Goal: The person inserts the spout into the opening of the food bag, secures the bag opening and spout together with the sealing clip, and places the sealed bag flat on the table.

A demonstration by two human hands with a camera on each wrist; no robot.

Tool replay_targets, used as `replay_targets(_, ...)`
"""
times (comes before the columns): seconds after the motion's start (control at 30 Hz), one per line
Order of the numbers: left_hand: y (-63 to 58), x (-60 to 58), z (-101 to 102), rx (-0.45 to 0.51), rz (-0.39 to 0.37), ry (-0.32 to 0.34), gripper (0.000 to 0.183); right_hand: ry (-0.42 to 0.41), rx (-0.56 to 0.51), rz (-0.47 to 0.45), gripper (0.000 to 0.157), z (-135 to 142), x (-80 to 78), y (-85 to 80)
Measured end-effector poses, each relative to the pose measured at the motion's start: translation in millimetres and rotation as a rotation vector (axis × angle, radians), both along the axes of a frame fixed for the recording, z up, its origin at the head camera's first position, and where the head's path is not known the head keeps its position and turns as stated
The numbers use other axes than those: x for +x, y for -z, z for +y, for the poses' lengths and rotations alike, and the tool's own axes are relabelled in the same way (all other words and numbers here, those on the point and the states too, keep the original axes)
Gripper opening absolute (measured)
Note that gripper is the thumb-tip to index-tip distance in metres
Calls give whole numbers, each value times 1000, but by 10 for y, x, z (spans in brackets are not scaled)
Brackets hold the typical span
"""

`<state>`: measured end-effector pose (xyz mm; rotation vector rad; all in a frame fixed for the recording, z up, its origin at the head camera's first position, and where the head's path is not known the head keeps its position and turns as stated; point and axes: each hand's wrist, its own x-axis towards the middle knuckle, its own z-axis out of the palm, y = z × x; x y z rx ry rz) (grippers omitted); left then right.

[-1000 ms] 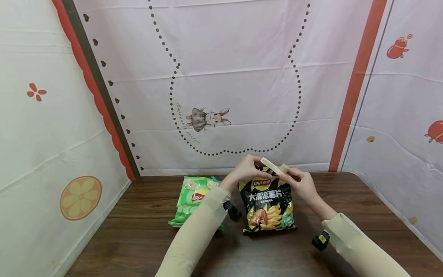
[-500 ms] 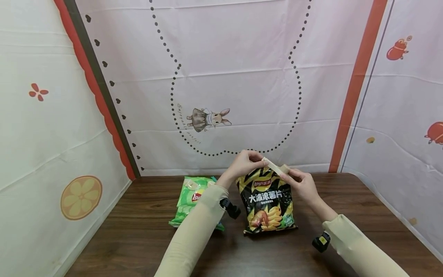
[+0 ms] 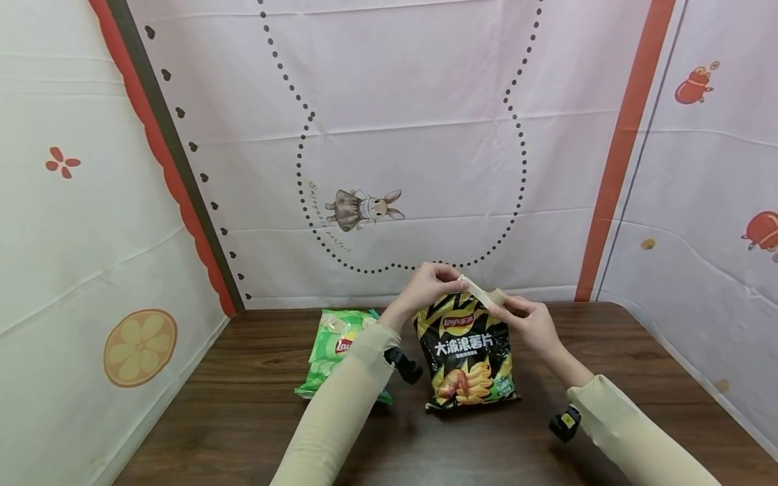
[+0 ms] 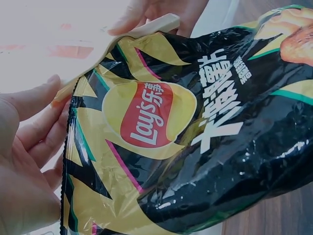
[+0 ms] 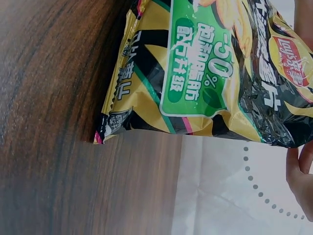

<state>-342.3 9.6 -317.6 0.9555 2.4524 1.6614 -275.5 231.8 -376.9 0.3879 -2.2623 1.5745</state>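
Note:
A black and gold Lay's chip bag [image 3: 467, 354] stands upright, its lower edge on the table. Along its top edge, at the right corner, lies a cream bag clip [image 3: 477, 291], a long slim bar with a wider end at the right. My left hand [image 3: 428, 287] pinches the clip's left end between thumb and fingers. At the other end, my right hand [image 3: 530, 324] grips the clip. In the left wrist view the clip [image 4: 146, 28] slants across the bag's top corner. The right wrist view shows mostly the bag's lower front [image 5: 195, 68].
A green Lay's bag [image 3: 322, 364] lies left of the black one, partly hidden behind my left sleeve [image 3: 340, 398]. The dark wooden table [image 3: 243, 405] runs back to a printed cloth [image 3: 413, 162], with more cloth on both sides.
My left hand has risen a little, its thumb shifting from the bag's upper front to the clip's left end. The right hand and the black bag have hardly moved.

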Motion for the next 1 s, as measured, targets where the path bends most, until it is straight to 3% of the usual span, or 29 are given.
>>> replay_targets(0.53,-19,21,-21,49,-47,42,18,-77,-11,15,36,23,33,7)
replay_targets(0.83,-84,58,-66,-42,8,92,16,-110,-3,40,38,44,32,55)
replay_targets(1.0,-119,64,-86,-52,-3,128,15,-135,16,94,34,57,22,64)
